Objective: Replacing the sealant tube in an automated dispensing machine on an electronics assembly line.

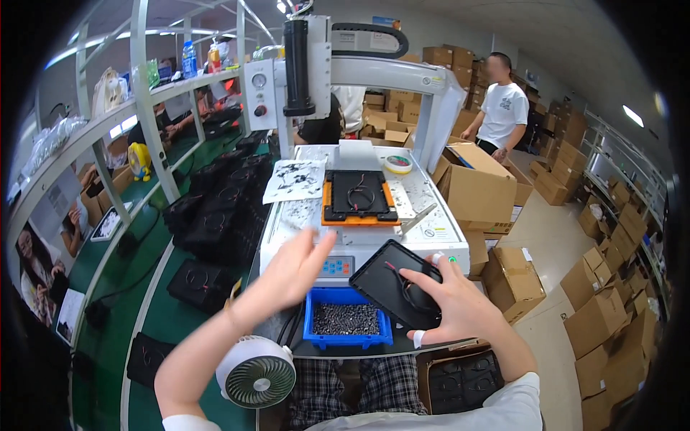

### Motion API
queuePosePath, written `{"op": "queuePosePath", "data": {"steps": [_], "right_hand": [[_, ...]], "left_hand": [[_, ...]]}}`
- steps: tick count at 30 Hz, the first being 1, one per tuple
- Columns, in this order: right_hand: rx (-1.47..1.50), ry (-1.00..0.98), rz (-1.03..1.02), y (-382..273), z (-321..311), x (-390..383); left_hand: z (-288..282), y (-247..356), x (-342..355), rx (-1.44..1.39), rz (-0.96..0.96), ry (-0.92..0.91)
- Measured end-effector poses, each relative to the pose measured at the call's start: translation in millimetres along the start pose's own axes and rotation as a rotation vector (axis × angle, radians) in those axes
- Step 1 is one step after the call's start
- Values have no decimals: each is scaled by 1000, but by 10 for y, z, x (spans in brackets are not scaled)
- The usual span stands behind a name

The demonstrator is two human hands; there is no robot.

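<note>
1. Gripping, with the right hand (453, 294), a black panel (377, 280), in front of the white gantry machine (384, 70), toward its right front corner; tilted, one corner up.
2. Clamping that panel between spread right-hand fingers, white covers on at least two digits, one finger reaching in over a red-and-black cable (406, 291).
3. Holding nothing visible in the left hand (295, 269), raised before the machine's front, left of its middle, beside the keypad (336, 266); digits stretched out, blurred, a gap showing between two tips.
4. Resting on the machine's bed, near its middle: an orange fixture (352, 223), bearing a second black panel (341, 190), flat, with a cable looped on top.
5. On the same bed, at the machine's left side, a white sheet (277, 194) with black smudges; toward its right rear, a tape roll (397, 164).
6. Directly before the machine, a blue bin (308, 320) of small dark pieces (346, 321); off its front left, a white fan (259, 372).
7. Left of the machine, a green bench (159, 305) with black cases (208, 223).
8. Right of the machine, a brown carton (471, 190); farther right, a standing person (503, 108) in a white T-shirt.
</note>
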State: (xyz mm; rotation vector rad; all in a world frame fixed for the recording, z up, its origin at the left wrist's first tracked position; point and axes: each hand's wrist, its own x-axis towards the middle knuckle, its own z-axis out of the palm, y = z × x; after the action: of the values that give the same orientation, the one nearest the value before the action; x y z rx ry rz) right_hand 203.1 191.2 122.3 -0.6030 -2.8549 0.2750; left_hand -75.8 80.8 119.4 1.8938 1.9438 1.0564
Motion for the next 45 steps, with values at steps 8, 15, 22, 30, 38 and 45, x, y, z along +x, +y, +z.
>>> {"op": "queuePosePath", "data": {"steps": [8,15,22,30,38,45], "right_hand": [[-21,103,231,379,-107,-311],[-15,159,396,707,-126,-309],[-73,265,471,735,-257,635],[-44,193,512,119,103,2008],[-55,101,720,-116,291,2427],[9,229,601,17,295,2388]], "left_hand": [[276,-439,1830,324,-433,0],[584,43,1995,642,-676,-59],[17,11,1935,286,-522,192],[-795,8,970,285,-402,-6],[-943,-115,376,296,-655,172],[-770,-274,236,296,-612,104]]}}
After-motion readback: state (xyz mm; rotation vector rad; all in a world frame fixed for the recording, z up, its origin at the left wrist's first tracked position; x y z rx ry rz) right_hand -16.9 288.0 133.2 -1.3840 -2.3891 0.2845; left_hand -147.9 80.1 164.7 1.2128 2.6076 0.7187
